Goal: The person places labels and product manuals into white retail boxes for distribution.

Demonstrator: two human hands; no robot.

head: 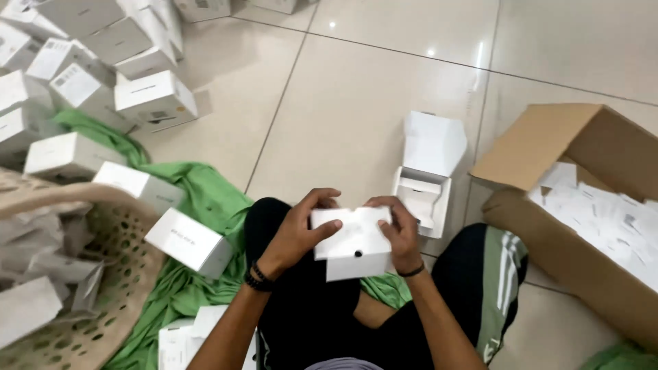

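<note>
In the head view, you held the small white box (353, 241) just below the centre of the frame, over your lap, its long axis running left to right between your hands. Your left hand (298, 233) clamped its left end, thumb on top, while your right hand (399, 233) gripped the right end. The open white carton (425, 179) stood on the floor (343, 103) just beyond, upper right of the box.

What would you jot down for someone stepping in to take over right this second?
Left hand and right hand: both grip a small white cardboard piece over the lap.
An open white box stands on the floor ahead.
Closed white boxes lie piled on the left, some on green cloth.
Brown carton of flat white cards sits on the right.
The piece is not yet in the box.
</note>
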